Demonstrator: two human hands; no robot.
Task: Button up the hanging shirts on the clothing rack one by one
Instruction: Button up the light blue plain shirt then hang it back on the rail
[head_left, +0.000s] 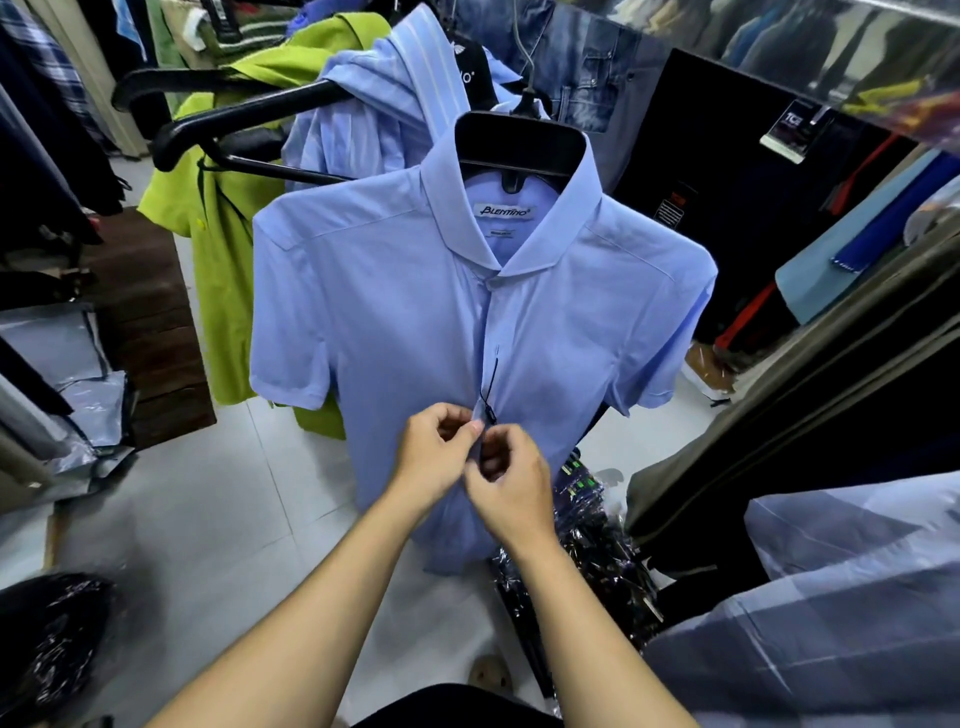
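Blue shirt (415, 312) on black hanger (519, 143), both hands pinching its placket

Bright even light; wide-angle edges bend, blurred.

Black hanger (519, 143) carries the light blue shirt (410, 312); pale tiled floor (208, 519) below.

A white neck label (504, 211) inside the collar of the light blue shirt (415, 322) at frame centre read "BLENTINO", while a hanging tag (791, 130) at upper right showed "TCE", its smaller print illegible.
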